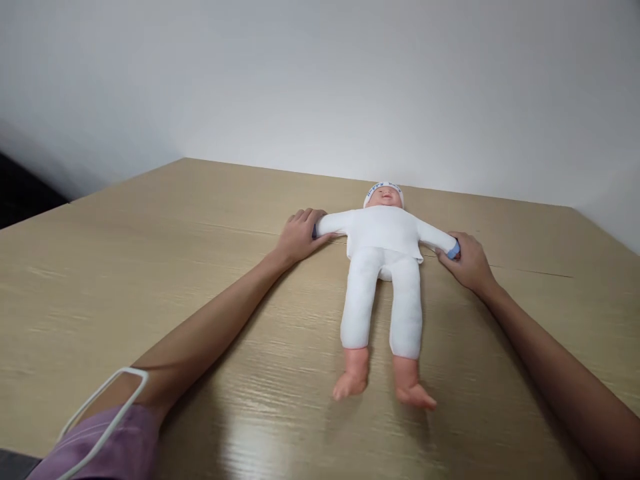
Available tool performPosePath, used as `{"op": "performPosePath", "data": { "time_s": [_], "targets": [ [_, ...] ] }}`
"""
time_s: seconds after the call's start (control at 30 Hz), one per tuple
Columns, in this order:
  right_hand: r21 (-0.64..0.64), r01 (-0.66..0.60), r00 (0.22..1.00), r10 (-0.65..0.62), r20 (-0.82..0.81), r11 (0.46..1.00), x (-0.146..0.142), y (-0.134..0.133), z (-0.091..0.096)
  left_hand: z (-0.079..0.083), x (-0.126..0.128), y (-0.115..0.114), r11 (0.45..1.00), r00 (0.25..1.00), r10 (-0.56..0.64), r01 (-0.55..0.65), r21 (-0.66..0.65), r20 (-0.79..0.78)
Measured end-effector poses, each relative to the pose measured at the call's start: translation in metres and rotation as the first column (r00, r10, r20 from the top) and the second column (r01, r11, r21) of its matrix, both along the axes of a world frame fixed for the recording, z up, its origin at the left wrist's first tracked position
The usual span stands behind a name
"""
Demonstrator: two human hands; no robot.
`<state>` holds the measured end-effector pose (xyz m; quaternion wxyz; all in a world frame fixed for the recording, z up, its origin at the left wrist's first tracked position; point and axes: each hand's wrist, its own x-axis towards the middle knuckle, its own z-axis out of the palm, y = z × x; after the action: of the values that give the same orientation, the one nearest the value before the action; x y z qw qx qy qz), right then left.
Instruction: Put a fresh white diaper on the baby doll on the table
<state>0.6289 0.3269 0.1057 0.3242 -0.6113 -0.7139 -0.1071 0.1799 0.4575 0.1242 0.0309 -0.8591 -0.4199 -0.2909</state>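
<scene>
A baby doll (384, 230) in a white long-sleeved top and white trousers lies face up, its head toward the wall and its bare feet toward me. On its head is a white cap (383, 185) with blue lettering. Both doll arms are stretched out sideways. My left hand (301, 235) is closed round the sleeve end on the left, where a bit of dark blue cuff shows. Around the other sleeve end, with its light blue cuff (453, 250), my right hand (467, 260) is closed too. The doll's hands are mostly hidden in my grasp.
The doll rests on a light wooden table (150, 260) with a thin seam running across it. A pale wall (320, 87) rises behind the far edge. A white cord (107, 390) loops over my left sleeve. Something dark (25, 190) stands beyond the table at the left.
</scene>
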Motion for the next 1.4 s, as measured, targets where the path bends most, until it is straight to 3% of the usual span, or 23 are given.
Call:
{"op": "performPosePath", "data": {
  "time_s": [0.2,0.5,0.7,0.9,1.03,1.1,1.17,1.2,1.27,1.33,1.4],
  "targets": [
    [0.011,0.032,0.999,-0.032,0.015,0.999,0.011,0.004,-0.011,-0.009,-0.014,0.011,0.991,0.991,0.122,-0.118,-0.068,0.053],
    [-0.010,0.010,1.000,-0.010,-0.011,1.000,0.020,0.010,-0.025,-0.009,-0.016,0.004,0.976,0.984,0.176,-0.175,-0.131,-0.007],
    [-0.046,0.056,0.998,-0.055,0.031,0.997,0.024,0.006,-0.036,-0.006,-0.015,-0.011,0.965,0.981,0.195,-0.194,-0.175,-0.013],
    [0.000,0.138,0.990,-0.138,0.040,0.990,0.012,-0.016,-0.040,-0.007,-0.015,-0.034,0.955,0.969,0.245,-0.238,-0.175,0.019],
    [0.061,0.142,0.990,-0.141,-0.027,0.988,-0.011,-0.035,-0.026,0.001,-0.008,-0.057,0.946,0.954,0.295,-0.283,-0.157,0.060],
    [0.106,0.125,0.990,-0.116,-0.086,0.987,-0.036,-0.053,-0.005,0.016,0.000,-0.079,0.950,0.954,0.292,-0.280,-0.139,0.075],
    [0.169,0.086,0.986,-0.059,-0.158,0.982,-0.069,-0.086,0.022,0.034,0.007,-0.116,0.979,0.976,0.193,-0.186,-0.078,0.101],
    [0.199,0.049,0.982,-0.011,-0.188,0.979,-0.086,-0.109,0.034,0.042,0.008,-0.143,0.997,0.989,0.072,-0.072,-0.007,0.128],
    [0.234,-0.055,0.968,0.109,-0.227,0.971,-0.118,-0.170,0.048,0.045,0.001,-0.211,0.982,0.971,-0.152,0.128,0.137,0.187],
    [0.281,-0.212,0.941,0.273,-0.201,0.936,-0.142,-0.238,0.040,0.028,-0.014,-0.290,0.933,0.922,-0.329,0.284,0.221,0.206],
    [0.347,-0.461,0.841,0.526,-0.122,0.817,-0.157,-0.302,0.010,-0.008,-0.030,-0.364,0.919,0.887,-0.388,0.353,0.176,0.249]
  ]
}}
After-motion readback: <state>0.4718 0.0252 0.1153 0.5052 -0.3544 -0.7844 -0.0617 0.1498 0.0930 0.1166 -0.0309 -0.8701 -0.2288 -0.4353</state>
